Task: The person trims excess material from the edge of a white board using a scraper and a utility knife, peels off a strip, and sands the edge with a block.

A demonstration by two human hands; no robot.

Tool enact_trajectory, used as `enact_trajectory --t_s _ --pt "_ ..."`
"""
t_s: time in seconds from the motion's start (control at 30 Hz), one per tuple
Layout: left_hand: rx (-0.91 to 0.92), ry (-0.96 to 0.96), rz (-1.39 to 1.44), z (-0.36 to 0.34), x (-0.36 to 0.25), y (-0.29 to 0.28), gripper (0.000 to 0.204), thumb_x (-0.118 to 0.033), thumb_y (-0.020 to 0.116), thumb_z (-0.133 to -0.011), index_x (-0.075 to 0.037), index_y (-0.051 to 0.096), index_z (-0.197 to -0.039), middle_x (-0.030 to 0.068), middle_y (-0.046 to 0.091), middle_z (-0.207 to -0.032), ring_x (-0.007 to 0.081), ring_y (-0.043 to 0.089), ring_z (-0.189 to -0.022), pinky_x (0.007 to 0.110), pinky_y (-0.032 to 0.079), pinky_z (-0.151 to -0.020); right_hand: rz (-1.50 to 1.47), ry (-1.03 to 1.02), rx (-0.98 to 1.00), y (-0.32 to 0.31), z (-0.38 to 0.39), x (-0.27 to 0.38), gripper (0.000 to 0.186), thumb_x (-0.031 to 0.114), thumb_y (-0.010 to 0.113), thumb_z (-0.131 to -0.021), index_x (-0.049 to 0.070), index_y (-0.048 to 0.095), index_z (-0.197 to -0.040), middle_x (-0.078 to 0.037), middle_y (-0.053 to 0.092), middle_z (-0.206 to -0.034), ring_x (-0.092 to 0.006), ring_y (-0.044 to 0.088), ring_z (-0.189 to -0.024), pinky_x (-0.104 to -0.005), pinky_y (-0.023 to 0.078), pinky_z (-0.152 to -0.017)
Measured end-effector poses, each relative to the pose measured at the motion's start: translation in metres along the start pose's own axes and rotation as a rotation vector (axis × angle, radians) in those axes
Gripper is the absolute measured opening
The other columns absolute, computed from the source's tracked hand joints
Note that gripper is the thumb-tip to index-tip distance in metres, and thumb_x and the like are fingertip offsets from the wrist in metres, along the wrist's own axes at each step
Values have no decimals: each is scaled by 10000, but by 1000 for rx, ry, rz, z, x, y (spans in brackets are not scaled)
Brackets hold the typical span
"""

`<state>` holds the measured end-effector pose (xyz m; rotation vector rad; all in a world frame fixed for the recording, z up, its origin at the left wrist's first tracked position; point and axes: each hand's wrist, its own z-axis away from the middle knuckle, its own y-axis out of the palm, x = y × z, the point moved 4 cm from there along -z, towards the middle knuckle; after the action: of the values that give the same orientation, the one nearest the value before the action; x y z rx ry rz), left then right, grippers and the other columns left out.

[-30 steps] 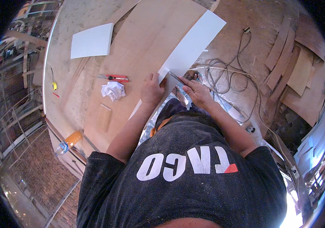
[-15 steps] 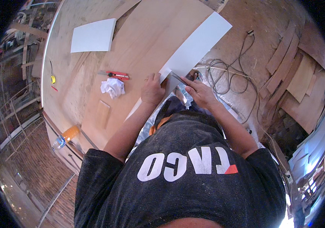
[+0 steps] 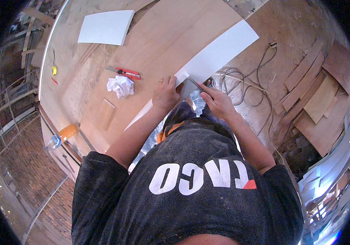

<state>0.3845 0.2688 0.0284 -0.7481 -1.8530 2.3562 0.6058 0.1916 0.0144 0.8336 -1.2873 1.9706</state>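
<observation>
A long white board [image 3: 220, 53] lies slanted across the table's near edge, running under my hands. My left hand [image 3: 167, 94] is closed on the board's edge, fingers pointing away from me. My right hand [image 3: 218, 102] grips a narrow, dark flat tool [image 3: 195, 84], its far end against the board close to the left fingers. The tool's exact kind cannot be made out. Left of my hands lie a red utility knife [image 3: 128, 73] with its blade out and a crumpled white cloth or paper [image 3: 120, 86]. Nearer me is a small wooden block [image 3: 108, 112].
A shorter white board [image 3: 106, 27] lies at the far left of the plywood table [image 3: 150, 45]. A bottle with orange liquid [image 3: 62, 136] lies at the left edge, and a yellow tape roll [image 3: 54, 70] farther up. A dark cable [image 3: 246, 87] and wood offcuts [image 3: 320, 94] are at right.
The view has shifted slightly, so the table things sit a little differently in the picture. Both hands keep their hold, and the tool stays at nearly the same spot on the board.
</observation>
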Motion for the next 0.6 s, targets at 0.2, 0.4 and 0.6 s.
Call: enact_trajectory --t_s 0.2,0.4,0.6 --pt "29 -30 -4 2 2 -1 382 -284 715 -931 -44 632 -1217 189 651 -1160 412 685 -1037 514 578 -859 -36 69 13 -1 -3 16 504 515 487 -1095 260 601 -1515 -229 709 -1004 -419 698 -988 -513 550 -853" --pt "34 -21 -57 2 3 0 324 -285 709 -938 -45 620 -1136 149 647 -1116 358 673 -1074 479 603 -844 -1 130 40 2 -5 19 526 540 464 -1093 255 597 -1515 -261 714 -1031 -448 704 -1008 -537 554 -871" --pt "-15 11 -71 7 12 6 325 -286 701 -940 -50 618 -1147 143 646 -1121 353 673 -1078 475 614 -831 82 120 11 10 -8 30 546 559 428 -1095 251 595 -1513 -275 720 -1072 -467 702 -1027 -564 553 -883"
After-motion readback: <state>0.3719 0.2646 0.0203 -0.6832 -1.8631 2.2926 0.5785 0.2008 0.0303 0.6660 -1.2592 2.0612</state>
